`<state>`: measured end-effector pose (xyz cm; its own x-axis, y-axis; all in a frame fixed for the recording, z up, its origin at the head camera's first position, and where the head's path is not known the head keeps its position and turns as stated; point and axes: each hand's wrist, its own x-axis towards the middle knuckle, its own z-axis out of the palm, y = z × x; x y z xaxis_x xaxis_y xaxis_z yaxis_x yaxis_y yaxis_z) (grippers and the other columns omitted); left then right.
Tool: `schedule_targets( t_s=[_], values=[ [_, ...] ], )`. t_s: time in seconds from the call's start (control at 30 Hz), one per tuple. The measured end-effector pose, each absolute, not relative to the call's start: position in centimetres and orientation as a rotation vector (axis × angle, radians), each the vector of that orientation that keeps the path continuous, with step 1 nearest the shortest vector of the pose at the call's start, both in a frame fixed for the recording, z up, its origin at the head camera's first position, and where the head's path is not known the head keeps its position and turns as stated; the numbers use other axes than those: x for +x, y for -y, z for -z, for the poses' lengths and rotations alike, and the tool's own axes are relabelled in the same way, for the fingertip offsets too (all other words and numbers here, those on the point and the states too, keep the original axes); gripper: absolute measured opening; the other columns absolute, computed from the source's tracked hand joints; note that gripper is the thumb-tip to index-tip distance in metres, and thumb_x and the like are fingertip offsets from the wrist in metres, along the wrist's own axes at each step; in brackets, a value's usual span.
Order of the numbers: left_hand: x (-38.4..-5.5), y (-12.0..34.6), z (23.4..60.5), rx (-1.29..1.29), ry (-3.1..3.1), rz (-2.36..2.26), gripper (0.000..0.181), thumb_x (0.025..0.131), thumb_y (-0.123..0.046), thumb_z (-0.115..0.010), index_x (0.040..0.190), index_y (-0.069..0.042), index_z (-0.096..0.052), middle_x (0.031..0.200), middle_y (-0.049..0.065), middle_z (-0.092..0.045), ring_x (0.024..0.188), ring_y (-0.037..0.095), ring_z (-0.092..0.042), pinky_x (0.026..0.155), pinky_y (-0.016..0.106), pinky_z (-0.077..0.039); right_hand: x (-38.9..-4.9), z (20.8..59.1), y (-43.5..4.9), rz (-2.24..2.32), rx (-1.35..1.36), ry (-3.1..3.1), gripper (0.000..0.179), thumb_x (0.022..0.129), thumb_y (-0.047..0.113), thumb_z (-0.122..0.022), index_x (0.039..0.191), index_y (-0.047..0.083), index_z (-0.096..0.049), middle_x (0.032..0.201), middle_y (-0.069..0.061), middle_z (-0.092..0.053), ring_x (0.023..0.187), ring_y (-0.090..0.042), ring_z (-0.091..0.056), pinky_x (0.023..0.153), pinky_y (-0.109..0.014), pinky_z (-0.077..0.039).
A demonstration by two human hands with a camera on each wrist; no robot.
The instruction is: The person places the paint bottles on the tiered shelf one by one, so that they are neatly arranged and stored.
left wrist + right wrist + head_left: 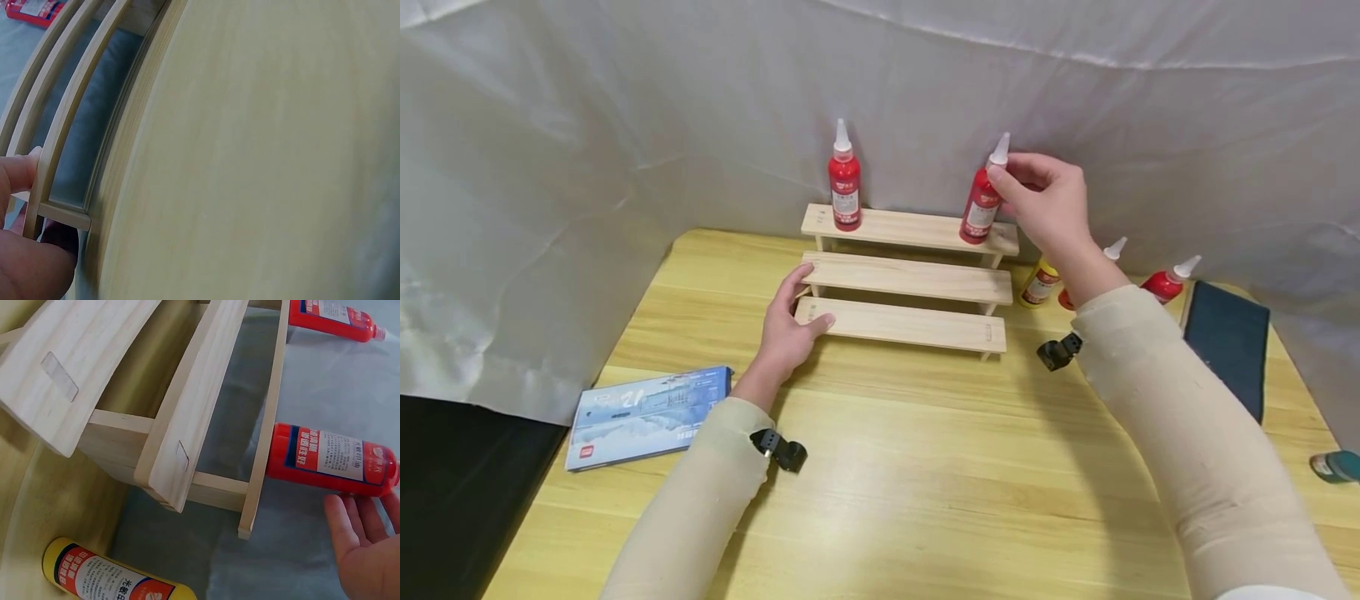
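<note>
A three-step wooden display stand (910,323) stands toward the back of the table. My left hand (786,333) grips its left end, the thumb on the lowest step and the fingers reaching to the middle one. On the top step's right end is a red bottle (980,210) with a white pointed cap, leaning slightly. The thumb and fingers of my right hand (1048,200) pinch it near the neck; in the right wrist view its base meets the top step (269,431). Another red bottle (846,193) stands upright at that step's left end.
Right of the stand are a yellow bottle (1040,285) and two more red bottles, one (1163,287) farther right, the other (1066,300) partly behind my right wrist. A dark flat book-like object (1228,342) and a teal container (1333,467) lie beyond. A blue-white calendar-like pad (647,417) lies left.
</note>
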<state>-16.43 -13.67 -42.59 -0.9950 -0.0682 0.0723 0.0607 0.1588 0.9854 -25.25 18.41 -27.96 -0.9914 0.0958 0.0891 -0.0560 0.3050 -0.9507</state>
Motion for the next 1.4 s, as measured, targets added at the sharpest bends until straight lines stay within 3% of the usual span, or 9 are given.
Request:
schedule_targets(
  t_s=[0.33, 0.63, 0.87, 1.1, 1.4],
  values=[
    [-17.3, 14.6, 44.1, 0.001, 2.284, 1.973, 0.083, 0.082, 0.013, -0.074, 0.149, -0.028, -0.046, 0.140, 0.008, -0.052, 0.127, 0.024, -0.046, 0.104, 0.041, -0.040, -21.8, 27.5, -19.6, -1.774, -0.046, 2.376, 0.044, 0.090, 0.036, -0.075, 0.128, 0.017, -0.070, 0.124, -0.006, -0.065, 0.108, -0.026, -0.063, 0.085, -0.025, -0.054],
    [-17.2, 15.0, 44.0, 0.007, 2.267, 1.983, 0.082, 0.082, 0.016, -0.073, 0.148, -0.025, -0.047, 0.137, 0.008, -0.055, 0.122, 0.024, -0.051, 0.101, 0.039, -0.044, -19.8, 28.4, -21.1, -1.752, -0.093, 2.378, 0.046, 0.091, 0.036, -0.074, 0.132, 0.016, -0.068, 0.127, -0.007, -0.063, 0.107, -0.022, -0.064, 0.086, -0.023, -0.053],
    [-16.9, 15.1, 43.9, 0.025, 2.274, 1.989, 0.082, 0.082, 0.016, -0.072, 0.148, -0.026, -0.047, 0.136, 0.008, -0.054, 0.122, 0.024, -0.051, 0.100, 0.040, -0.044, -18.5, 29.8, -23.0, -1.829, -0.202, 2.301, 0.052, 0.085, 0.038, -0.077, 0.130, 0.015, -0.068, 0.128, -0.007, -0.062, 0.110, -0.021, -0.061, 0.084, -0.019, -0.052],
    [-17.0, 15.2, 43.7, 0.022, 2.271, 1.999, 0.083, 0.082, 0.016, -0.073, 0.148, -0.027, -0.046, 0.136, 0.008, -0.054, 0.121, 0.025, -0.051, 0.099, 0.040, -0.045, -17.6, 31.5, -25.1, -1.969, -0.213, 2.115, 0.051, 0.079, 0.030, -0.084, 0.125, 0.009, -0.071, 0.120, -0.007, -0.067, 0.106, -0.019, -0.063, 0.083, -0.017, -0.052],
    [-16.9, 15.2, 43.8, 0.034, 2.269, 2.003, 0.083, 0.082, 0.016, -0.072, 0.148, -0.027, -0.047, 0.136, 0.008, -0.054, 0.122, 0.025, -0.051, 0.100, 0.039, -0.045, -17.6, 33.5, -26.6, -1.939, -0.253, 2.076, 0.049, 0.080, 0.028, -0.084, 0.124, 0.011, -0.072, 0.123, -0.008, -0.065, 0.109, -0.018, -0.060, 0.085, -0.016, -0.050]
  ],
)
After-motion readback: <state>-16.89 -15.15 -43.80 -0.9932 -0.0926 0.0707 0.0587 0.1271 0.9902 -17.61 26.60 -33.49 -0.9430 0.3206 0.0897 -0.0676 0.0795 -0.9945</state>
